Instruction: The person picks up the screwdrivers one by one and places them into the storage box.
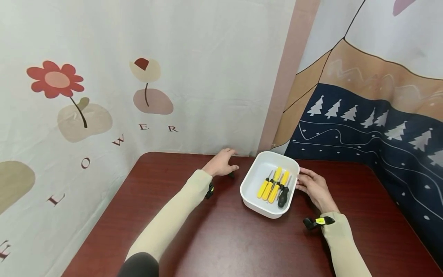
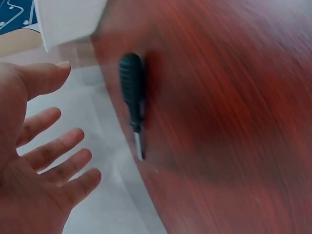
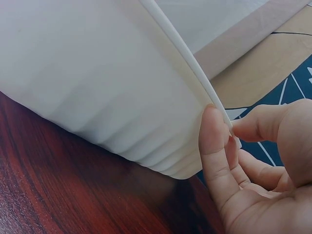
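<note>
My left hand point(image 1: 220, 163) is near the table's back edge, left of the white plastic basin. In the left wrist view its fingers are spread apart and hold nothing. Close by on the table lies a screwdriver point(image 2: 132, 90) with a black ribbed handle and short metal shaft; the head view shows only a bit of it beneath the hand. With thumb and fingers, my right hand point(image 1: 314, 189) pinches the rim of the white basin point(image 3: 112, 83) on its right side. Inside the basin lie several yellow-handled screwdrivers point(image 1: 268, 188) and one black-handled screwdriver point(image 1: 283, 197).
The dark red wooden table point(image 1: 242, 246) ends at the back against a hanging pale curtain point(image 1: 214, 77) with flower prints. To the right hangs a navy cloth point(image 1: 346, 134) with white trees. The basin stands near the back edge.
</note>
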Action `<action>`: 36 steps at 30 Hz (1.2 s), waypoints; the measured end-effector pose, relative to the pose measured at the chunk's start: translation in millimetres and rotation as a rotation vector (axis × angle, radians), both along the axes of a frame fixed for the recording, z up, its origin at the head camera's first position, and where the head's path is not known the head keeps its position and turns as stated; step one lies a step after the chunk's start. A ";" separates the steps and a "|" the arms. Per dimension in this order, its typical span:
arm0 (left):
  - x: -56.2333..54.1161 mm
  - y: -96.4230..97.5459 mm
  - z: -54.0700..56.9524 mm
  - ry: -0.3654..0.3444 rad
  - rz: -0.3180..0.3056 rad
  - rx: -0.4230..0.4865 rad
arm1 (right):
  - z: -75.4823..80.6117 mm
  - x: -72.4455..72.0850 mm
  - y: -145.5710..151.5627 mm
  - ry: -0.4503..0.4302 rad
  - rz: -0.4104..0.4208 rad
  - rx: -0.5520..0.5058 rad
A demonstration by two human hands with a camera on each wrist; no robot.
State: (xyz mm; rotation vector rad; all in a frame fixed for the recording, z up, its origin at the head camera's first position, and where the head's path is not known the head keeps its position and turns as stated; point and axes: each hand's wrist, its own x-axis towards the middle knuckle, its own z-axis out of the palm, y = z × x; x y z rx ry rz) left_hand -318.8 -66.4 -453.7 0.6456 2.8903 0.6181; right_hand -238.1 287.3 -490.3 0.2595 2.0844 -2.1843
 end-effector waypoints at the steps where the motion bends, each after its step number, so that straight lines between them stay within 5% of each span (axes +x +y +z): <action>1: -0.5 -2.7 -1.7 -0.002 -0.009 -0.007 | 0.0 0.1 -0.2 0.002 -0.001 -0.002; 13: -1.5 -25.6 -10.3 -0.032 -0.123 -0.106 | -0.6 -1.2 -1.1 -0.004 -0.007 -0.001; 21: -1.1 -23.7 -16.6 0.033 -0.227 -0.178 | -0.1 -1.1 -1.4 -0.011 -0.008 0.013; 36: 4.8 -16.8 -25.7 0.156 -0.226 -0.237 | 0.2 0.9 0.0 -0.006 -0.005 0.001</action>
